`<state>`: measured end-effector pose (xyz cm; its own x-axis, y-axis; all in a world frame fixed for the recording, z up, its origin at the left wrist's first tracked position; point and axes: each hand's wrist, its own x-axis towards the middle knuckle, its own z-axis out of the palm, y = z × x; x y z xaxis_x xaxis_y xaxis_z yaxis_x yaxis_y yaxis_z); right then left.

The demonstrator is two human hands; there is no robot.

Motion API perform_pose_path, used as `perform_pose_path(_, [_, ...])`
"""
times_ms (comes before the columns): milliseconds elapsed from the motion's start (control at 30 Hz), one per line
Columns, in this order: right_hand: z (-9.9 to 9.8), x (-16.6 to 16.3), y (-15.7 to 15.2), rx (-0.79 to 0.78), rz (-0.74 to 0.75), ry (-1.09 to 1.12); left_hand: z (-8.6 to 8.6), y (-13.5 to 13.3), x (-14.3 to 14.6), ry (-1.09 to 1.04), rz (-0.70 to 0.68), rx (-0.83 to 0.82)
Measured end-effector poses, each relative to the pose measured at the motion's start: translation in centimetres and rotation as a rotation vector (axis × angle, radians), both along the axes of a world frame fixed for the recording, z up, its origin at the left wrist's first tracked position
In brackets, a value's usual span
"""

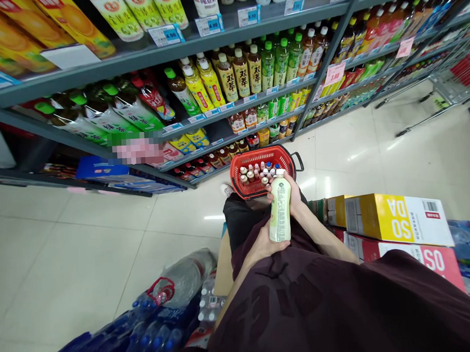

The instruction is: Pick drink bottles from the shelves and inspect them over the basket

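Note:
A pale green drink bottle (281,210) with a white cap is held close in front of my body, its cap end pointing away from me. My right hand (293,193) is wrapped round the upper part of the bottle, with fingertips showing on its far side. Round the lower end, my left hand (262,245) is closed, its thumb along the base. Just beyond the bottle, a red shopping basket (258,155) with black handles stands on the floor and holds several small bottles (254,173).
Shelves (216,114) full of bottled drinks run across the front. A shopping cart (446,75) stands at the far right. Stacked soda boxes (395,217) are close on my right, and blue-wrapped bottle packs (121,334) lie at the lower left. Tiled floor (85,247) stretches out left.

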<state>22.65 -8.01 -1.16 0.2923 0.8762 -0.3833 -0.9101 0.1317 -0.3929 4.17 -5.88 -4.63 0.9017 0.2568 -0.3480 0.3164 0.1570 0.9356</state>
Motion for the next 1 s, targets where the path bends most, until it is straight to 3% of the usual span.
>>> perform_pose_path(233, [-0.01,0.0,-0.31,0.044,0.013,0.004,0.09,0.15,-0.02,-0.062,-0.031,0.078])
perform_pose_path(1000, [0.17,-0.05,-0.36,0.037,0.036,0.023,0.8,0.24,-0.05,-0.091,-0.044,0.056])
